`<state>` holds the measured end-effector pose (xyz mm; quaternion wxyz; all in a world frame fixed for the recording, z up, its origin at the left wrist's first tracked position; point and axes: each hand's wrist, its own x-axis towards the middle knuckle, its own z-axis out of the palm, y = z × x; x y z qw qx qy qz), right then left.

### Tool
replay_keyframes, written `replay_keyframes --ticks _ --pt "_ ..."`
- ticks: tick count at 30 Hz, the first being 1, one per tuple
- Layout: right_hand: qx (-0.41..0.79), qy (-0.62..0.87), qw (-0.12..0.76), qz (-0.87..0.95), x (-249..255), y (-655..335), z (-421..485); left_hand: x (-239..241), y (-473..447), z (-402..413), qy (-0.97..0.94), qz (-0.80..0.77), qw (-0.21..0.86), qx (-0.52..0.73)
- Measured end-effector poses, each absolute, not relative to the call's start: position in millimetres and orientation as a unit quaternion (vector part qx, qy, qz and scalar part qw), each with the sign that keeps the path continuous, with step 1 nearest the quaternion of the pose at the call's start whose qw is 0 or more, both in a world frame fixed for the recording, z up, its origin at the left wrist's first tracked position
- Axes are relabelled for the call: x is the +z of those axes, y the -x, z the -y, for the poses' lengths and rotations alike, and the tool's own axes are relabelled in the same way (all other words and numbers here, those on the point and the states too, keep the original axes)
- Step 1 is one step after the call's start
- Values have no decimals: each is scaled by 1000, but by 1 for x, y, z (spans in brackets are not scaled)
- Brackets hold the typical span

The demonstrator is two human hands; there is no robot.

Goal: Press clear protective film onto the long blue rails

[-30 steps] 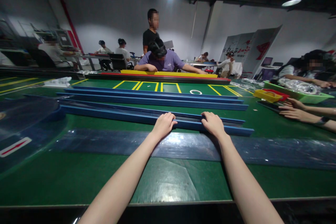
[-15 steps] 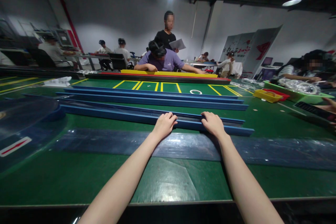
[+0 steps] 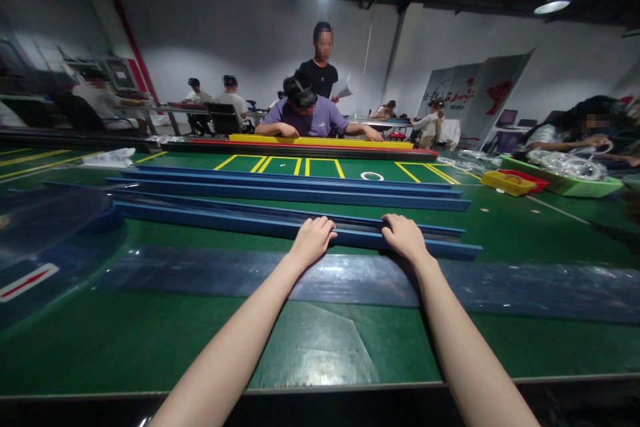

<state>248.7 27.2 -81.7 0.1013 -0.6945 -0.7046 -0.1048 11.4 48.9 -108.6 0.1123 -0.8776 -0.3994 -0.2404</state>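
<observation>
A long blue channel strip [image 3: 240, 223] lies across the green table [image 3: 200, 347], its near wall facing me. My left hand [image 3: 314, 240] grips that wall near the strip's middle, fingers curled over the top edge. Farther right, my right hand [image 3: 404, 235] is closed on the same edge, closer to the strip's right end. Just behind runs a second blue channel strip [image 3: 300, 190], touched by neither hand. Between my forearms and beyond them stretches a flat clear plastic strip [image 3: 350, 277], on the near side of the held strip.
A roll of clear plastic [image 3: 55, 220] sits at left. Across the table a co-worker in purple [image 3: 320, 117] handles a yellow strip [image 3: 350, 143]. A white ring [image 3: 372, 176], a yellow tray [image 3: 507, 183] and a green bin [image 3: 590, 185] stand farther off.
My hands and the blue strips stay almost still. The purple-shirted co-worker's hand at right has drawn inward. An arm with a dark object at the right edge has mostly left view.
</observation>
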Motion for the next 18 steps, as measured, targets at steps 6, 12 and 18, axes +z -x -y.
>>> replay_keyframes --ticks 6,12,18 --pt "-135 696 96 699 -81 -244 -24 -107 -11 -49 874 411 107 -236" --pt "-165 647 154 728 -84 -216 -25 -106 -10 -50 869 425 111 -229" --pt "-151 606 174 761 -92 -191 -27 -105 -11 -48 870 424 113 -225"
